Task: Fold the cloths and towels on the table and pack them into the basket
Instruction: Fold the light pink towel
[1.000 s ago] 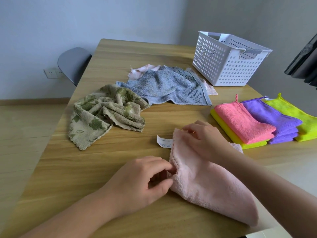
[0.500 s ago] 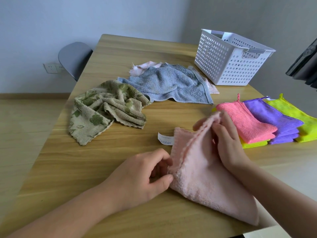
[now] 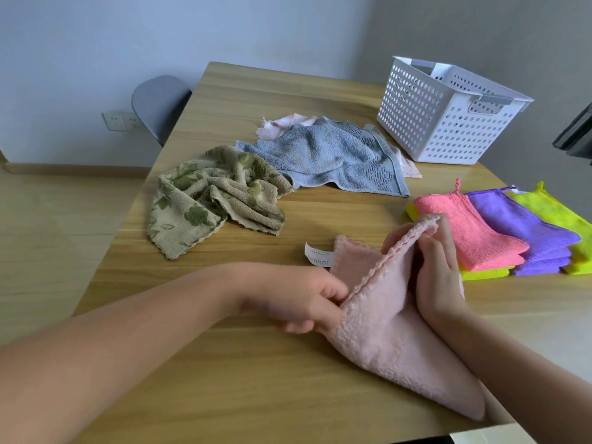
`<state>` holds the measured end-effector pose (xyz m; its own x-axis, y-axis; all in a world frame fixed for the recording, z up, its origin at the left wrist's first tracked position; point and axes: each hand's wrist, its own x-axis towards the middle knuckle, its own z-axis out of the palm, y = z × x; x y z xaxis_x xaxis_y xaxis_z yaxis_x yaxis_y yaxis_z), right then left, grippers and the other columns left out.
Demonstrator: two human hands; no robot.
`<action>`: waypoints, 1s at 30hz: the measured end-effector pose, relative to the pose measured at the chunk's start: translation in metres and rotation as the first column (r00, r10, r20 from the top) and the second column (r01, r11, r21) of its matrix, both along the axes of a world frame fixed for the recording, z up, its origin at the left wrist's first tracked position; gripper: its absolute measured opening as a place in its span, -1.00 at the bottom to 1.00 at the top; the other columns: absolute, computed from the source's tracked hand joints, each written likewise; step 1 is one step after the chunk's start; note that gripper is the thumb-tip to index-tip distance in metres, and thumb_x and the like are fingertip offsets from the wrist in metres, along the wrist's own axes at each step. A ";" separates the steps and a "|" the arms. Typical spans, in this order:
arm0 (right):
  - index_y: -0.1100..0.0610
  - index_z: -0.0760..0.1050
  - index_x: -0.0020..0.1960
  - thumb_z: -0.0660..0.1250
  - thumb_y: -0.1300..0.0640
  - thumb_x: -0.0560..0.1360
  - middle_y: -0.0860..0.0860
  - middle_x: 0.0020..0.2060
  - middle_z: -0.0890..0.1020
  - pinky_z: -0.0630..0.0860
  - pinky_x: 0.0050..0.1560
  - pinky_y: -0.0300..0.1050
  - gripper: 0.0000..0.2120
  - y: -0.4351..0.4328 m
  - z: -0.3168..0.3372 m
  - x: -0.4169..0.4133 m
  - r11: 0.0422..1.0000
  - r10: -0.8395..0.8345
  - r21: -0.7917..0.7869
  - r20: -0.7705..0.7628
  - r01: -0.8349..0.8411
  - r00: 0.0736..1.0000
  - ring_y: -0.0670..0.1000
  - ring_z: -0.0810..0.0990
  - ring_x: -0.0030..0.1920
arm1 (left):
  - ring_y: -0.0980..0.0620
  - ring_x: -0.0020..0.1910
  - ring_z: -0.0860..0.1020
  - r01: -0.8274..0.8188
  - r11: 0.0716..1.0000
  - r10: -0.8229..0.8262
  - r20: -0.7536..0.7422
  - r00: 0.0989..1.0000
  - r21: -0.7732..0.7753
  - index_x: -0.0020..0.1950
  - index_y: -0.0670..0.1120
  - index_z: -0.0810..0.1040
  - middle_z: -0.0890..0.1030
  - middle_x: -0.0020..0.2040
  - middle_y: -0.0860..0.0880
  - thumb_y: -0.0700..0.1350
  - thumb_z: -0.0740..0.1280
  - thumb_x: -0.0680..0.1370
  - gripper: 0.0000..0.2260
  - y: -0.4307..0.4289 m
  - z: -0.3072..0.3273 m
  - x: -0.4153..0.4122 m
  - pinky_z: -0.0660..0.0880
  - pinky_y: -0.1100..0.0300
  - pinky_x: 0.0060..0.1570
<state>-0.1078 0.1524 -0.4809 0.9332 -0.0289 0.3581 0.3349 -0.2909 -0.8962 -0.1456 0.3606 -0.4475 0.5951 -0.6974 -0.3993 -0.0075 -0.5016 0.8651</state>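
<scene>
A pale pink towel (image 3: 387, 341) lies near the table's front edge, its top layer lifted into a ridge. My left hand (image 3: 304, 302) pinches the towel's left edge low by the tabletop. My right hand (image 3: 439, 267) holds the raised corner, its fingers curled round the scalloped hem. A white label (image 3: 318, 258) sticks out at the towel's far left corner. Behind lie a crumpled beige floral towel (image 3: 211, 200) and a rumpled blue towel (image 3: 330, 158) over a light pink cloth (image 3: 282, 125). The white perforated basket (image 3: 445, 123) stands at the back right.
Folded cloths lie in a row at the right: coral pink (image 3: 471, 232) on a yellow one (image 3: 480, 272), purple (image 3: 525, 232), lime green (image 3: 557, 213). A grey chair (image 3: 158, 104) stands beyond the wooden table's (image 3: 224, 363) left edge. A dark object (image 3: 576, 133) hangs at the far right.
My right hand has lifted the towel's far corner up off the table and turned it toward me. My left hand has kept its pinch on the left edge.
</scene>
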 end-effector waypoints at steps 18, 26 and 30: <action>0.08 0.41 0.01 0.15 0.07 0.53 -0.06 -0.11 0.56 0.43 0.06 0.12 -0.87 0.012 -0.016 0.010 0.832 0.025 -0.552 0.137 0.056 0.990 0.04 0.54 0.00 | 0.17 -0.43 0.38 -0.089 0.995 0.060 0.484 0.873 0.038 -0.07 0.06 0.46 0.47 -0.31 0.17 -0.08 0.44 0.46 -0.83 0.016 -0.017 -0.035 0.29 0.33 -0.39; 0.09 0.38 0.19 0.11 0.06 0.52 -0.08 0.11 0.53 0.38 0.22 0.04 -0.72 0.014 -0.008 0.004 0.824 0.060 -0.566 0.074 -0.007 0.995 -0.04 0.46 0.21 | 0.21 -0.63 0.24 -0.348 0.919 0.299 -0.254 0.920 -0.182 0.24 -0.28 0.38 0.47 -0.36 -0.04 -0.26 0.32 0.53 -0.70 -0.008 -0.009 -0.023 0.16 0.36 -0.63; 0.12 0.31 0.38 0.06 0.02 0.58 0.01 0.35 0.41 0.17 0.40 -0.03 -0.60 0.012 0.007 0.000 0.765 0.074 -0.642 0.014 -0.048 0.997 0.01 0.31 0.38 | 0.23 -0.69 0.18 -0.339 0.934 0.290 -0.315 0.904 -0.114 0.13 -0.20 0.38 0.42 -0.52 0.09 -0.30 0.20 0.58 -0.86 -0.008 -0.007 -0.020 0.08 0.38 -0.68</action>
<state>-0.1075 0.1646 -0.4737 0.9111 0.2759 0.3062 0.4000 -0.7708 -0.4958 -0.1659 0.3526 -0.4544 0.6705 -0.5623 -0.4840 0.3891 -0.2889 0.8747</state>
